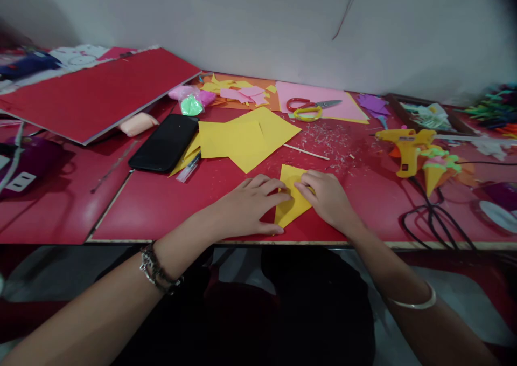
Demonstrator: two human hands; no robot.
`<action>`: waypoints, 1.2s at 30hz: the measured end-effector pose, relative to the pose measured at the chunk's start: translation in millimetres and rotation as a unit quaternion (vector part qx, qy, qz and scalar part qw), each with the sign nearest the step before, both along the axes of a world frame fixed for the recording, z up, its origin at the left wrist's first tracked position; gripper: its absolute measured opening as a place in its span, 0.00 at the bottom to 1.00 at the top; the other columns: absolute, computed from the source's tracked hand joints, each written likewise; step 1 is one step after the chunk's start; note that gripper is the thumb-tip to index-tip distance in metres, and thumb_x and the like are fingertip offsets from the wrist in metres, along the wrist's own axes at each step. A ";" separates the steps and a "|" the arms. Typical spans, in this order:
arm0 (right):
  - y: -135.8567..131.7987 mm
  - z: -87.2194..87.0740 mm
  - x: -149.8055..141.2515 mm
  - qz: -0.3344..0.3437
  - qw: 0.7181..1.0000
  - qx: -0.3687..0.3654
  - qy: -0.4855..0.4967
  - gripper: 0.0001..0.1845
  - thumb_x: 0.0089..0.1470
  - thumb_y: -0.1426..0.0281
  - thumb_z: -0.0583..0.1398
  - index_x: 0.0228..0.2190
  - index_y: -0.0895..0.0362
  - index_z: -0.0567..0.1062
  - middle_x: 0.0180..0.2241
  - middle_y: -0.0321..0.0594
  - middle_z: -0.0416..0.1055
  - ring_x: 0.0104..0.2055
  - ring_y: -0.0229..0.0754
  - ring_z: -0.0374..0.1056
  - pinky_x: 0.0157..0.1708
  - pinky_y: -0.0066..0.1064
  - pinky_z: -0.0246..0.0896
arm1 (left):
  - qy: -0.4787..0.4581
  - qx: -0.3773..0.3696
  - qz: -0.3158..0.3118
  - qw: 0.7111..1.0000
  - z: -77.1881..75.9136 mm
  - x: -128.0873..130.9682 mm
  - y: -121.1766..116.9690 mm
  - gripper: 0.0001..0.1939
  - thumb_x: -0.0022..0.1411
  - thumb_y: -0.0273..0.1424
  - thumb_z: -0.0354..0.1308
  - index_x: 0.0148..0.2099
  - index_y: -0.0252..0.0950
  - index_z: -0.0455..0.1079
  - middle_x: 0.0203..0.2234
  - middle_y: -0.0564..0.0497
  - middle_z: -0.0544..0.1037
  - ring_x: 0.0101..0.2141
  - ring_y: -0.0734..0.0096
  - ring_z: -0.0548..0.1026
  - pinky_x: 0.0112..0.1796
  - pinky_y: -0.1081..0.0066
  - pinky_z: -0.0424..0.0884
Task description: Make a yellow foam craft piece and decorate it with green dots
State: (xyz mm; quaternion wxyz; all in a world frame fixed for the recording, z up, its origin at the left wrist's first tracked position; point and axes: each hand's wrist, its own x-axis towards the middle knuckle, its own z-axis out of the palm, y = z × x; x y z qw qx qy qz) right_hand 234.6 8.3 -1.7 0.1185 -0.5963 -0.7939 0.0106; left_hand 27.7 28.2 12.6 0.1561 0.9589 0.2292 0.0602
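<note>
A folded piece of yellow paper (291,198) lies near the table's front edge, between my hands. My left hand (252,207) rests at its left side with fingers spread, the fingertips touching the paper and the thumb by its lower corner. Curled over the right part of the paper is my right hand (325,198), its thumb and fingers pressed together on it; this hand hides the paper's right edge. Just beyond lie larger yellow sheets (258,137), overlapping, with a thin white stick (306,151) by their right corner.
Red-handled scissors (309,109) lie on pink paper (283,92) at the back. To the right stand a yellow glue gun (407,145) with a black cord and a small paper cone (434,174). A black phone (165,142), pen (189,167) and red board (105,94) occupy the left.
</note>
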 end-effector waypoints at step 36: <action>-64.5 5.6 3.8 0.173 0.981 0.088 0.016 0.19 0.49 0.80 0.50 0.39 0.53 0.73 0.39 0.43 0.65 0.45 0.43 0.57 0.50 0.44 0.51 | 0.053 -0.103 -0.002 0.993 1.3 -6.9 8.3 0.34 0.51 0.50 0.50 0.59 0.53 0.47 0.61 0.58 0.46 0.58 0.59 0.43 0.55 0.52 0.38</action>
